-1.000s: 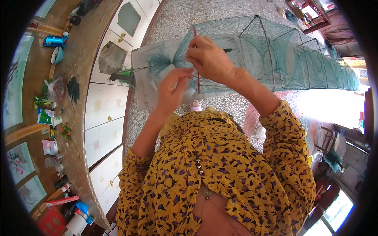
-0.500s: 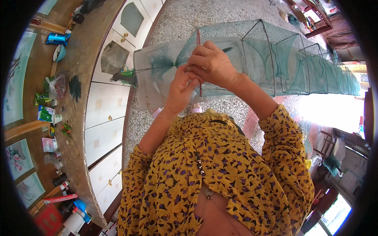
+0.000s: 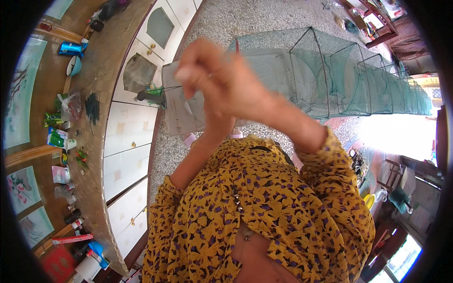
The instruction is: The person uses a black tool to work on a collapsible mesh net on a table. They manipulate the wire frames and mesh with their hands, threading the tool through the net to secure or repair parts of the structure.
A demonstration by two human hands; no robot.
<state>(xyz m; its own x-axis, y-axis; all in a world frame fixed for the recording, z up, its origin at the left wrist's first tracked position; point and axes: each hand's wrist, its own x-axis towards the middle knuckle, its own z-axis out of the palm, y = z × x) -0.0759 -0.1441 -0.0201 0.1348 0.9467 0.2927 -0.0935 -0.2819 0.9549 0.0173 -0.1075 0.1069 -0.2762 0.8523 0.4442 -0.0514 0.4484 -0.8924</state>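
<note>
A long green mesh net trap (image 3: 309,70), stretched over dark wire frames, runs from behind my hands away to the right. My right hand (image 3: 226,82) is raised in front of the net's near end, its fingers bent and smeared by motion. Below and behind it is my left hand (image 3: 218,123), its fingers mostly hidden by the right. Whether either hand holds anything does not show. A thin dark cord (image 3: 172,87) runs from behind my hands to a dark grey bracket-like piece (image 3: 152,97) at the cabinet. A grey sheet (image 3: 178,115) lies under the net's near end.
White cabinets (image 3: 127,127) stand on the left under a brown countertop (image 3: 89,165) with bags, a bowl (image 3: 73,65) and packets along it. Speckled floor (image 3: 222,19) extends beyond the net. A yellow basin (image 3: 369,201) and a wooden stool (image 3: 389,174) stand at the right.
My right hand has swung left and up, blurring, from the net's gathered end. My left hand has dropped slightly and is now largely covered by the right.
</note>
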